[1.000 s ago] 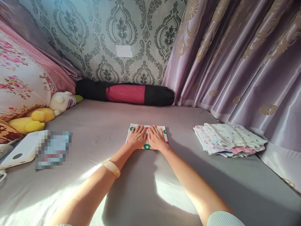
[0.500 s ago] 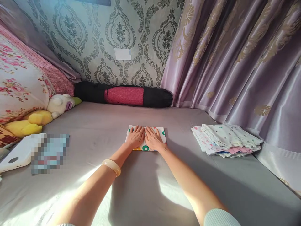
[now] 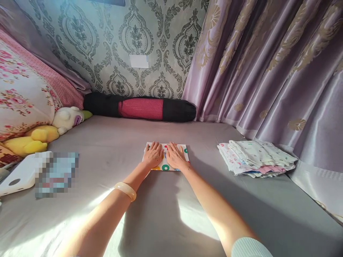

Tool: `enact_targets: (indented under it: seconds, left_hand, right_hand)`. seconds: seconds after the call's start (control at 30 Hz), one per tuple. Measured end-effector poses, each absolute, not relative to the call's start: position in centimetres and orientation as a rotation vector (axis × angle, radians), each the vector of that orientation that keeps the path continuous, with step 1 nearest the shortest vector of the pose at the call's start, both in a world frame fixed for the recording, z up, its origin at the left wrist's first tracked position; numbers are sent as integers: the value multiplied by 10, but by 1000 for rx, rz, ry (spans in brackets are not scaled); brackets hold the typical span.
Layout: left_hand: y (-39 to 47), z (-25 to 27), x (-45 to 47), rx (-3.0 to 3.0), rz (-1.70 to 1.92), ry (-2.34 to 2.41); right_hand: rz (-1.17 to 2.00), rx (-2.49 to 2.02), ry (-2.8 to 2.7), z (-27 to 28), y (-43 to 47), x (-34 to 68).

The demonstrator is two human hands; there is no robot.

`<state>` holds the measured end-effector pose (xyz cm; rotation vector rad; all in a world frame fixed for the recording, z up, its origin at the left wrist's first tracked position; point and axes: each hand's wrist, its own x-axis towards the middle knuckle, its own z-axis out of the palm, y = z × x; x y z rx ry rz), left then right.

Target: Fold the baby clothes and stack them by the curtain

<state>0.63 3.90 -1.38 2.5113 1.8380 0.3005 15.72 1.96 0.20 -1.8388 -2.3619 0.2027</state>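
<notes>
A folded white cloth (image 3: 165,167) with coloured ring and dot prints lies flat on the grey bed sheet (image 3: 150,214), straight ahead of me. My left hand (image 3: 153,155) rests palm down on its left half, fingers stretched forward. On the right half lies my right hand (image 3: 175,156), also flat with its fingers out. Both hands press on the top of the cloth without gripping it, and they cover much of its middle. A pale bangle (image 3: 125,191) circles my left forearm.
A stack of folded printed cloths (image 3: 257,157) sits at the right by the purple curtain (image 3: 241,71). Along the wall lies a black and red long bag (image 3: 140,109). At left are plush toys (image 3: 43,134), a white device (image 3: 24,175) and a blurred packet (image 3: 57,175).
My hands have slid slightly apart over the cloth, the left one outward to the left and the right one to the right. The cloth stays in place.
</notes>
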Motion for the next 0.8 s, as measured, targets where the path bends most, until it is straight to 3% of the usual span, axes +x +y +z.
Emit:
enact_targets:
  seconds: [0.8]
  left_hand:
    - [37, -13, -26, 2356, 314, 1914]
  right_hand:
    - [202, -2107, -2142, 1, 16, 184]
